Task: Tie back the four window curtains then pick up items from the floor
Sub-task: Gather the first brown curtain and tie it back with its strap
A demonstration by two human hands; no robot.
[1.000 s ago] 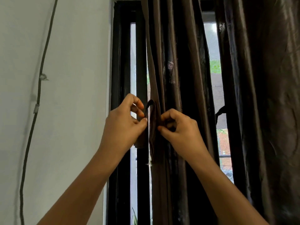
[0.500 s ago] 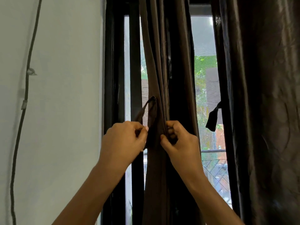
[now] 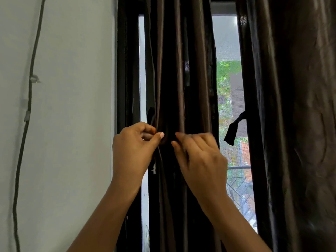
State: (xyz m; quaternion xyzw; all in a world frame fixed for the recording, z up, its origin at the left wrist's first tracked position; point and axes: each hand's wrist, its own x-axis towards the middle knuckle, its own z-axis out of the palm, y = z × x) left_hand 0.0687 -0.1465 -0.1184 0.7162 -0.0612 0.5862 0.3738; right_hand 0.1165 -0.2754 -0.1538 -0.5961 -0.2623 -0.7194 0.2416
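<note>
A dark brown curtain (image 3: 172,70) hangs gathered into a narrow bunch in front of the window. Its tie strap (image 3: 151,116) shows as a small dark loop at the bunch's left edge. My left hand (image 3: 134,150) pinches the strap between thumb and forefinger, and a white frayed end (image 3: 154,168) hangs just below. My right hand (image 3: 200,157), slightly blurred, pinches the fabric on the front of the bunch with curled fingers. A second dark curtain (image 3: 291,115) fills the right side, and its loose tie strap (image 3: 232,132) dangles against the glass.
A black window frame (image 3: 127,70) stands left of the gathered curtain. Beside it is a pale wall (image 3: 72,106) with a dark cable (image 3: 27,115) clipped down it. A railing and buildings show through the glass. The floor is out of view.
The tie's loop, which stood tall above my left thumb, is now pulled down small against the bunch. Both hands stay at the same spot on the curtain.
</note>
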